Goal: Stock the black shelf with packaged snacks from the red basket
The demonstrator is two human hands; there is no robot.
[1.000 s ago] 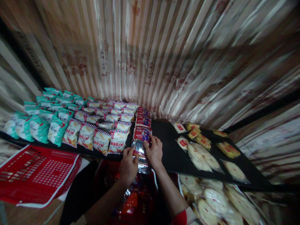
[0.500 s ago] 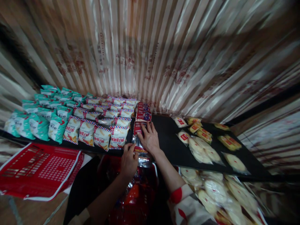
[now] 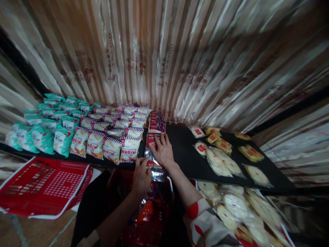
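A flat dark red snack packet (image 3: 151,140) with a silver lower end lies lengthwise at the shelf's front, in line with several similar red packets (image 3: 157,124) behind it. My right hand (image 3: 162,151) rests flat on its top, fingers spread towards the back. At its near left edge, my left hand (image 3: 142,176) is closed, thumb and forefinger pinching the packet's side; the other fingers are curled. Just left of the hands stand rows of white shrimp-printed snack bags (image 3: 130,149) with striped tops. The packet's silver end pokes out over the shelf's front edge.
Teal bags (image 3: 42,139) fill the left of the black shelf (image 3: 180,147). Wrapped flat pale rounds (image 3: 218,163) and small yellow packs (image 3: 250,152) lie to the right. Below are red baskets (image 3: 48,187) and more wrapped rounds (image 3: 236,206). A striped curtain (image 3: 144,51) hangs behind.
The view has shifted very slightly. Both hands stay at the same red packet, with my right palm lying on it and hardly any movement.
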